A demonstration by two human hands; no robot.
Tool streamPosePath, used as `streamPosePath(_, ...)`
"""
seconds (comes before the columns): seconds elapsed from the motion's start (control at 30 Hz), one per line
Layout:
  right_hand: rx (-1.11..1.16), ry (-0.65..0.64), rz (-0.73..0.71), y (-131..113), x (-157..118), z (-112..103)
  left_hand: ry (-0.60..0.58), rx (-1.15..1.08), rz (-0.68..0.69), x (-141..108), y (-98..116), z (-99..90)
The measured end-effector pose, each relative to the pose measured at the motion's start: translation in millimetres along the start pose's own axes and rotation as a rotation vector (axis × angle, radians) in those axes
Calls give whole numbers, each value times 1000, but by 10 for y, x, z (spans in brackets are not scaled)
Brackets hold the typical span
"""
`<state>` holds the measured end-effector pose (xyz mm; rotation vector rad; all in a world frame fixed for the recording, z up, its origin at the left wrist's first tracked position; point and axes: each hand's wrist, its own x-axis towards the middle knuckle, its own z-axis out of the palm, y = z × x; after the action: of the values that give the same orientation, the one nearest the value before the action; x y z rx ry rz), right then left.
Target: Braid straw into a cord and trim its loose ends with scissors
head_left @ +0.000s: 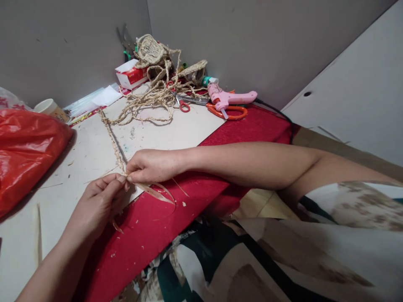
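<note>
A braided straw cord point(112, 140) runs from the loose coils at the back of the white board down to my two hands. My left hand point(102, 193) pinches the cord's near end between thumb and fingers. Right beside it, my right hand point(147, 165) is closed on the same end, fingertips almost touching the left ones. Flat, pale loose strands point(154, 193) stick out to the right below my right hand. Another strand end point(117, 227) hangs under my left hand. The exact crossing of strands is hidden by my fingers.
A heap of braided cord point(151, 100) lies at the back, with a red tissue box point(134, 75), red-handled scissors point(184, 105), larger orange-handled scissors point(231, 112) and a pink glue gun point(229, 97). At left are a red plastic bag point(31, 147) and a paper cup point(50, 110).
</note>
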<state>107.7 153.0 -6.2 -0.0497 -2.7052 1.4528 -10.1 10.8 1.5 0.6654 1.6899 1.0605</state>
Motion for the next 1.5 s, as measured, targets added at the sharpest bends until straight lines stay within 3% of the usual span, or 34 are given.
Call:
streamPosePath(0.23, -119, -28, 16, -27, -73, -147, 126, 147, 77, -19, -50, 6)
streamPosePath(0.43, 176, -74, 67, -95, -117, -26, 189, 176, 149, -56, -62, 86)
streamPosePath(0.63, 353, -125, 259, -156, -170, 175, 214, 64, 156, -87, -106, 166)
streamPosePath(0.87, 205, -65, 117, -131, -204, 222, 211, -25, 138, -109, -84, 204)
streamPosePath(1.07, 280, -353, 6, -211, -282, 48, 171, -137, 38, -146, -57, 131)
streamPosePath(1.1, 313, -296, 14, -221, -285, 5, 168, -147, 32, -153, -51, 116)
streamPosePath(1.2, 351, 123, 22, -200, -246, -81, 132, -158, 46, -156, -42, 91)
streamPosePath(1.27, 322, 308, -2, -148, -194, -81, 116, -167, 63, -141, -46, 94)
streamPosePath(1.3, 316, 305, -4, -121, -166, -65, 115, -172, 64, -132, -51, 98)
streamPosePath(1.43, 476, 4, 149, -57, -86, 37, 94, -174, 51, -113, -72, 100)
streamPosePath(1.5, 603, -17, 250, -49, -62, 74, 83, -163, 53, -112, -80, 88)
